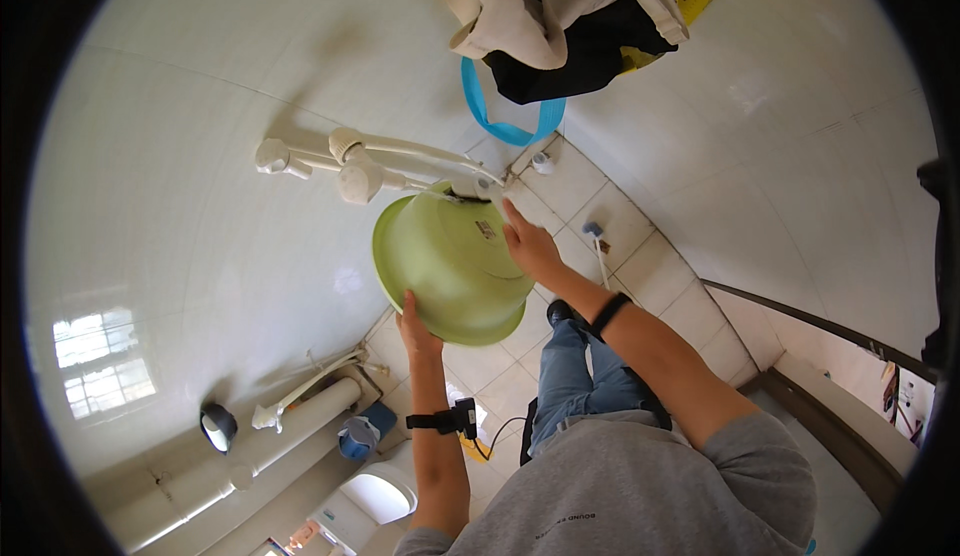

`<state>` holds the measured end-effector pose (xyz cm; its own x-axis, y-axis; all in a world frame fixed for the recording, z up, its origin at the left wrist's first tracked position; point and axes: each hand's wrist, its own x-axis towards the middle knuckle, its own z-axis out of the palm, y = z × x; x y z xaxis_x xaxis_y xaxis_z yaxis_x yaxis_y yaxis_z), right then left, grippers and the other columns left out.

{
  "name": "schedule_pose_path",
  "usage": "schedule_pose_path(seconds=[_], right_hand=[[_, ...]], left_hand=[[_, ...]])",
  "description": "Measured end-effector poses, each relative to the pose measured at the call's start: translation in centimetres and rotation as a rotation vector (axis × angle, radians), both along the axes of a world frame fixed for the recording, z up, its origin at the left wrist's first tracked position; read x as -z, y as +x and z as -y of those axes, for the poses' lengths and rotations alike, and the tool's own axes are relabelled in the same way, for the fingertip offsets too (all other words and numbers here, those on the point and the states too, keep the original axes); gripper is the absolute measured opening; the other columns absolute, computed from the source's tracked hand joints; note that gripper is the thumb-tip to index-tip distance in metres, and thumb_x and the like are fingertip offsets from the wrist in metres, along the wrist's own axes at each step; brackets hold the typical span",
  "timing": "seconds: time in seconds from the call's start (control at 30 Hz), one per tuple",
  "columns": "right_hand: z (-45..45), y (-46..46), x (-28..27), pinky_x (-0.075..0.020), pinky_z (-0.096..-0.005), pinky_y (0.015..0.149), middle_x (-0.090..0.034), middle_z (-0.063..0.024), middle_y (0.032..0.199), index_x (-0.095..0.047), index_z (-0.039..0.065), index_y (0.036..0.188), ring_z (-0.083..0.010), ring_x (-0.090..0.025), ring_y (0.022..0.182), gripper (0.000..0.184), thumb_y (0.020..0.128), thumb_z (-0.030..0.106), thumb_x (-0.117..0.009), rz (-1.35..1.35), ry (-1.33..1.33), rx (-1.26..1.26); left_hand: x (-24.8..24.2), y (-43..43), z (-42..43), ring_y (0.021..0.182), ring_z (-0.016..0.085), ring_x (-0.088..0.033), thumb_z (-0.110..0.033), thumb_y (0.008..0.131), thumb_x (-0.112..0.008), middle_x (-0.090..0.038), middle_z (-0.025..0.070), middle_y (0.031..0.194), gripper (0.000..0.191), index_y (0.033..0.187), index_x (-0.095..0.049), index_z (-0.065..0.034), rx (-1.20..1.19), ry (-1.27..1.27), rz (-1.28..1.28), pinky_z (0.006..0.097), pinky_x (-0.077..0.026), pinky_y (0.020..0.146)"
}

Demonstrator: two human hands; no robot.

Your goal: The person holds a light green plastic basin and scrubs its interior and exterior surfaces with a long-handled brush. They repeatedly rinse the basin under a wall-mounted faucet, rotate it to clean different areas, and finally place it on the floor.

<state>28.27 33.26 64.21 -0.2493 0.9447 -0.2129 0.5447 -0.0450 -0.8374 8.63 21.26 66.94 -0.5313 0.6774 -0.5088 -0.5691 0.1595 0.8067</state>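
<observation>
My left hand (418, 329) grips the rim of a light green plastic basin (450, 271), which is tilted on its side with its outer bottom towards my right hand. Near the far edge of the basin's bottom, my right hand (529, 241) is closed on the handle of a pale brush (491, 188); dark bristles show beside the basin. The brush is partly blurred. White plastic pipes with fittings (360, 179) run along the wall just beyond the basin. The basin's inside is hidden from view.
Clothes (592, 38) and a blue strap (510, 134) hang above. A long-handled brush (594, 231) lies on the tiled floor (630, 218) near a short white drain pipe (541, 162). At lower left are a blue bin (367, 428), a toilet (382, 488) and a thick wall pipe (300, 428).
</observation>
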Motion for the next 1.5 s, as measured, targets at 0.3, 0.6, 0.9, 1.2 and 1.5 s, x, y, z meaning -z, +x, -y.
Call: schedule_pose_path(seconds=[0.3,0.6,0.9,1.2,1.5], right_hand=[[0.1,-1.1,-0.5,-0.0437,-0.0455,0.056,-0.059,-0.0182,0.068,-0.03,0.014,0.135,-0.0361,-0.057,0.059,0.053,0.085,0.019,-0.046,-0.031,0.066,0.111],[7.3,1.8,-2.8,-0.0406,-0.0381,0.05,-0.051,-0.0168,0.059,-0.029,0.017,0.136,-0.033,-0.052,0.05,0.051,0.089,0.018,-0.047,-0.202,0.029,-0.038],[4.3,1.3,-4.0,-0.0413,-0.042,0.052,-0.056,-0.0176,0.064,-0.027,0.017,0.137,-0.0345,-0.054,0.055,0.053,0.088,0.018,-0.047,-0.178,0.131,-0.102],[2.8,1.8,-4.1,-0.0422,-0.0411,0.053,-0.056,-0.0183,0.066,-0.024,0.017,0.138,-0.0343,-0.055,0.057,0.055,0.089,0.017,-0.046,-0.14,0.175,-0.145],[5.4,5.2,-5.3,-0.0408,-0.0399,0.051,-0.053,-0.0193,0.062,-0.028,0.017,0.137,-0.0334,-0.054,0.053,0.053,0.088,0.018,-0.048,-0.187,0.111,-0.229]], left_hand=[[0.1,-0.6,0.4,0.103,0.029,-0.052,-0.022,0.091,-0.048,-0.049,0.0136,0.117,0.042,0.125,-0.037,0.0001,0.072,0.029,0.075,0.0435,-0.049,0.082],[0.6,-2.0,-0.7,0.106,0.028,-0.05,-0.026,0.092,-0.043,-0.049,0.0135,0.119,0.043,0.125,-0.038,0.0006,0.031,0.001,0.04,0.0427,-0.045,0.087],[1.1,-1.6,-1.0,0.107,0.03,-0.05,-0.023,0.093,-0.042,-0.048,0.0149,0.121,0.041,0.127,-0.036,0.0002,0.05,0.03,0.085,0.0447,-0.045,0.087],[0.9,-0.7,-1.6,0.105,0.03,-0.052,-0.023,0.093,-0.04,-0.049,0.0154,0.119,0.04,0.125,-0.037,0.0019,0.075,0.016,0.108,0.0442,-0.045,0.088],[0.5,-1.5,-0.9,0.106,0.029,-0.051,-0.023,0.093,-0.041,-0.047,0.0154,0.122,0.041,0.126,-0.037,0.0015,-0.004,0.059,0.17,0.0425,-0.046,0.088]])
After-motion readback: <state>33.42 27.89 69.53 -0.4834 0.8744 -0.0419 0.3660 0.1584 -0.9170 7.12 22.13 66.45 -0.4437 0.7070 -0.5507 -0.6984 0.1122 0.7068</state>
